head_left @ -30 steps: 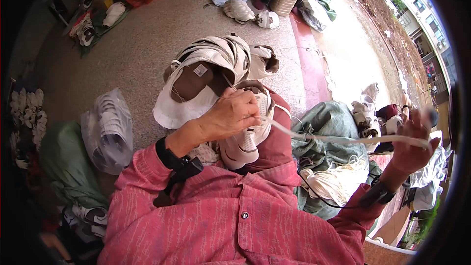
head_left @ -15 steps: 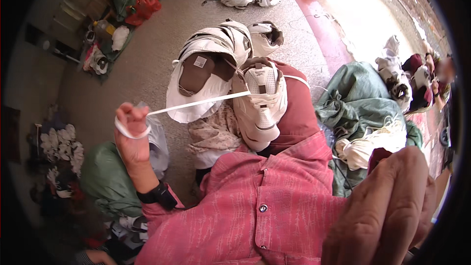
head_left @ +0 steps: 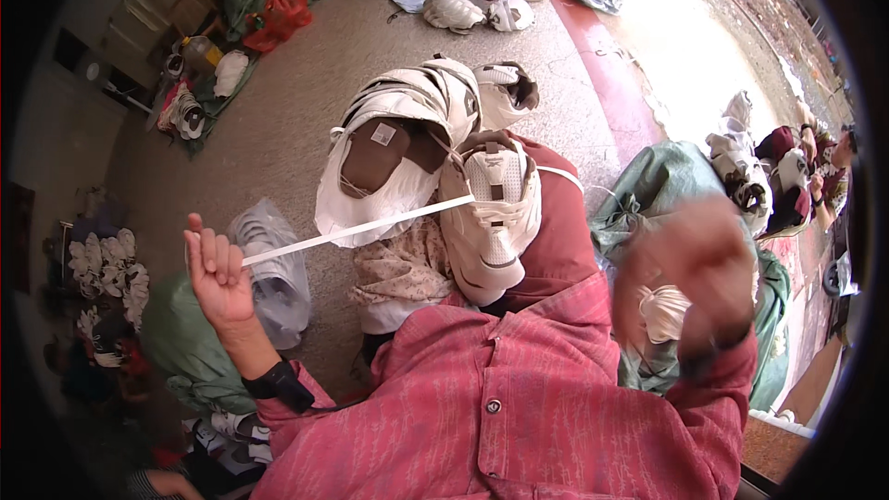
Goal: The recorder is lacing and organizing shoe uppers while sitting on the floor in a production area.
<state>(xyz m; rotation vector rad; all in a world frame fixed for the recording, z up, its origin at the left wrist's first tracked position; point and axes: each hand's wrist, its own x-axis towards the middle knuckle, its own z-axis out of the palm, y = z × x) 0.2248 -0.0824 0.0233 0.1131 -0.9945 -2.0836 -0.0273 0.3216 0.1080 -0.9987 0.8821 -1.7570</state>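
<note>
My left hand (head_left: 220,276) is closed on one end of a flat white shoelace (head_left: 356,231), which runs taut to a shoe upper. That cream shoe upper (head_left: 497,233) lies toe toward me on my right thigh; another strand of lace trails off its right side. Against its left side rests a nested stack of cream shoe uppers (head_left: 381,97), with a brown lining facing up. Smeared by motion, my right hand (head_left: 694,264) is to the right, in front of a bundle of white laces (head_left: 664,313); whether its fingers hold anything is hidden.
Green cloth sacks stand on both sides, one at right (head_left: 662,176) and one at left (head_left: 190,329). A clear plastic bag (head_left: 278,282) lies beside my left hand. Ahead on the floor are more shoe uppers (head_left: 454,12) and a red bag (head_left: 278,17). Another person sits at far right.
My left hand has moved left and down, its fingers now closed round the lace that was looped over it. My right hand has swung away from near the camera toward the lace bundle.
</note>
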